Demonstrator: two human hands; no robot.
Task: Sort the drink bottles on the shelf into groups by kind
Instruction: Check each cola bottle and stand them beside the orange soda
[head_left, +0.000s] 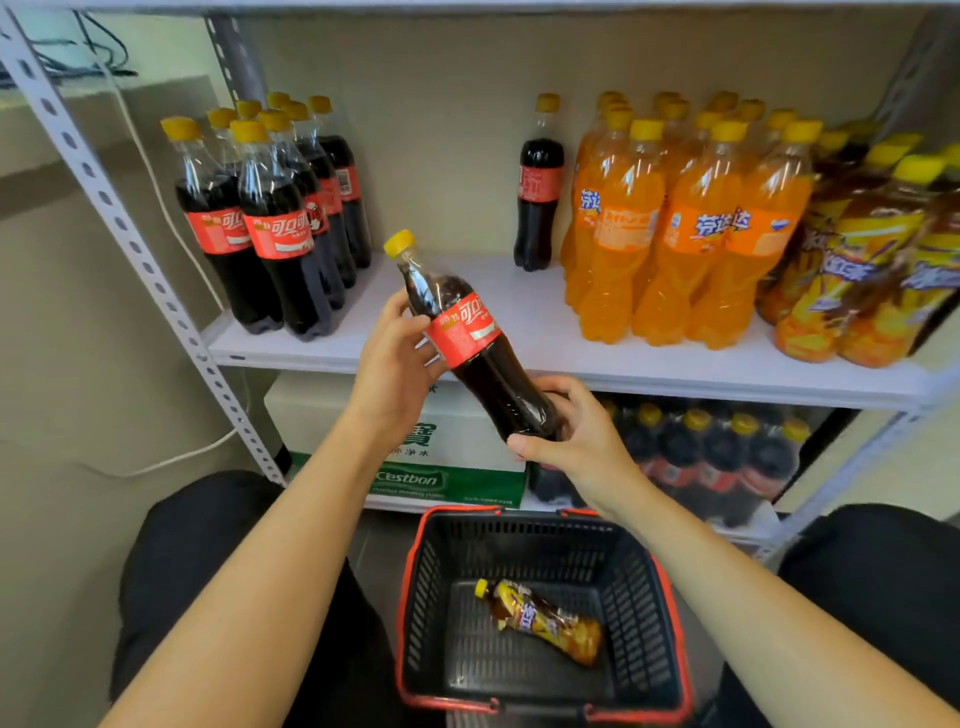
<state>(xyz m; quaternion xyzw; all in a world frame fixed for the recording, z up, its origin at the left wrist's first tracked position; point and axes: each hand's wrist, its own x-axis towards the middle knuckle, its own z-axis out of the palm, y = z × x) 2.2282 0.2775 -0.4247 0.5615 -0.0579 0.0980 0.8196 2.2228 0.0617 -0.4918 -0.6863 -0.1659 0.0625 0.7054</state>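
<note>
Above and beyond the grip, a white shelf (519, 332) spans the view. Up and left of the grip stands a cluster of cola bottles (275, 223). Up and right stands a lone cola bottle (537, 187), just beside the orange soda bottles (675, 228). In front of the shelf edge, the held cola bottle (470, 338) is tilted, its long axis running from upper left to lower right. The left hand (395, 358) wraps its labelled middle and the right hand (576, 441) cups its base. Its yellow cap (399, 242) points toward the cluster, and the left hand is nearer, so the placement likely goes up and left.
</note>
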